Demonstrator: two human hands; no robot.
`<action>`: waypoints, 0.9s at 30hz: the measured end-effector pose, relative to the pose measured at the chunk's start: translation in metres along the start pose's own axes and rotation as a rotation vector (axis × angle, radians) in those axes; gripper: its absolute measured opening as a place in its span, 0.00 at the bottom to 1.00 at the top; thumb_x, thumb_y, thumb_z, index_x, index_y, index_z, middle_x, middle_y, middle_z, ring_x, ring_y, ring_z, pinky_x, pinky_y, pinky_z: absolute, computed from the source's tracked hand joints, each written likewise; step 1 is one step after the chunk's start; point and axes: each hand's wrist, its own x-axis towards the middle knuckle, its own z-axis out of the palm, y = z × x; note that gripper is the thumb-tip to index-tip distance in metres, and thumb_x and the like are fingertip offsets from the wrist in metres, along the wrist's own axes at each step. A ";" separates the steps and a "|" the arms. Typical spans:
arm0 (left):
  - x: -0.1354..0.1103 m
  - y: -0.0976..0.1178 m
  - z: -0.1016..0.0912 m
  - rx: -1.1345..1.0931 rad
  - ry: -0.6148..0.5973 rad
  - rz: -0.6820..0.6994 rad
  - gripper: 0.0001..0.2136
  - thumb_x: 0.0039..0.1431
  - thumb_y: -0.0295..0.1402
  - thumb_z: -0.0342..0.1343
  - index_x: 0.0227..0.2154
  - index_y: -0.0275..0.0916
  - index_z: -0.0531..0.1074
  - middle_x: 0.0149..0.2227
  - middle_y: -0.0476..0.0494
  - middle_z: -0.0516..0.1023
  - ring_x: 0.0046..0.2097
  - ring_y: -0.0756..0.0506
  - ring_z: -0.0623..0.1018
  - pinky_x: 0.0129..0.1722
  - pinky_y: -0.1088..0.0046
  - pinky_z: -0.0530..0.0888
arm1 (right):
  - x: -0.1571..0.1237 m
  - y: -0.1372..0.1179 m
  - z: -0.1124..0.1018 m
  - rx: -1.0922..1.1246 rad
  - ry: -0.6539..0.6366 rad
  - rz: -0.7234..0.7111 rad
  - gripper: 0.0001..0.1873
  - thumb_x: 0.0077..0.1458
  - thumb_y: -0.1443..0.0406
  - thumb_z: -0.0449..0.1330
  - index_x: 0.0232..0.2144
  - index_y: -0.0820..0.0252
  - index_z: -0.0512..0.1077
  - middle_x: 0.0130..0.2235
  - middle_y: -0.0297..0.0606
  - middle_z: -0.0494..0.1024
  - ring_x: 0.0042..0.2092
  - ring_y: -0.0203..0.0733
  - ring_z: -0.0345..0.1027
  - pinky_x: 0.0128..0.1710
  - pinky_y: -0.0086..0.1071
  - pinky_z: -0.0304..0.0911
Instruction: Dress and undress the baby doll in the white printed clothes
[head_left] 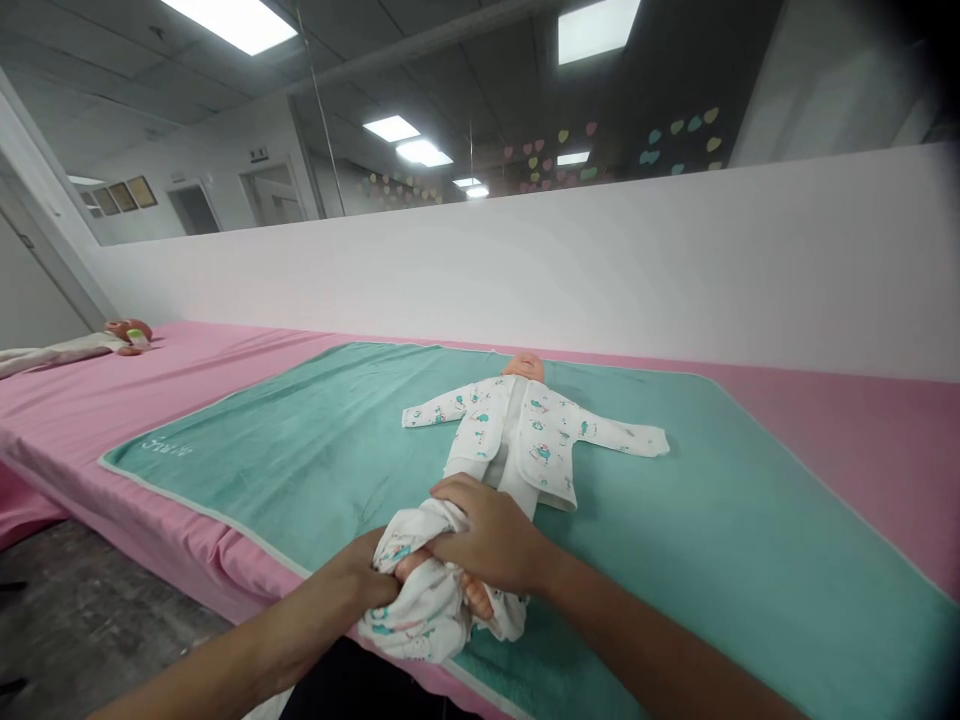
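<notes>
Together, left hand (361, 578) and right hand (496, 538) angle inward, grips closed on bunched cloth (426, 622).

Between the left fingers (384, 590) and right fingers (454, 488) lay the trousers (421, 638), around the feet (478, 597) of a doll (517, 486) that stretched away beyond them inside a jacket (544, 445), on a mat (675, 540) over the counter (247, 348), another doll (129, 331) far leftward, the wall (525, 280) behind.
</notes>
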 end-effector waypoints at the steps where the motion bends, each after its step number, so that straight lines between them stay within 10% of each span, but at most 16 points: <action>1: -0.001 0.004 0.000 -0.006 -0.008 0.019 0.15 0.38 0.27 0.55 0.34 0.35 0.71 0.31 0.46 0.76 0.36 0.42 0.73 0.35 0.69 0.69 | 0.001 0.000 -0.003 0.088 -0.011 0.011 0.15 0.45 0.62 0.61 0.39 0.53 0.70 0.41 0.33 0.71 0.42 0.42 0.64 0.43 0.34 0.57; 8: 0.010 0.024 0.001 0.378 0.198 0.194 0.14 0.43 0.36 0.58 0.34 0.38 0.65 0.32 0.49 0.73 0.36 0.44 0.72 0.32 0.72 0.69 | 0.002 0.009 -0.021 0.619 -0.214 0.078 0.25 0.42 0.66 0.62 0.46 0.53 0.66 0.42 0.34 0.70 0.45 0.43 0.64 0.43 0.35 0.60; 15: 0.033 0.020 -0.017 0.697 0.276 0.425 0.16 0.46 0.31 0.55 0.41 0.41 0.65 0.40 0.47 0.73 0.40 0.44 0.72 0.39 0.70 0.68 | 0.000 0.010 -0.026 0.430 -0.259 0.041 0.28 0.37 0.71 0.62 0.45 0.55 0.64 0.43 0.34 0.68 0.45 0.42 0.62 0.41 0.33 0.59; 22: 0.023 0.007 -0.014 0.418 0.114 0.365 0.19 0.52 0.34 0.52 0.48 0.43 0.63 0.47 0.45 0.71 0.47 0.42 0.71 0.45 0.69 0.69 | 0.005 0.017 -0.010 0.199 0.126 -0.094 0.17 0.41 0.74 0.55 0.37 0.58 0.65 0.41 0.34 0.67 0.44 0.39 0.62 0.45 0.33 0.57; 27: 0.024 0.018 -0.034 0.157 -0.133 0.278 0.29 0.47 0.32 0.57 0.53 0.43 0.57 0.51 0.44 0.68 0.50 0.42 0.70 0.46 0.67 0.70 | 0.006 0.017 -0.021 0.198 0.048 -0.062 0.16 0.46 0.67 0.59 0.41 0.58 0.65 0.42 0.35 0.68 0.44 0.40 0.62 0.44 0.34 0.58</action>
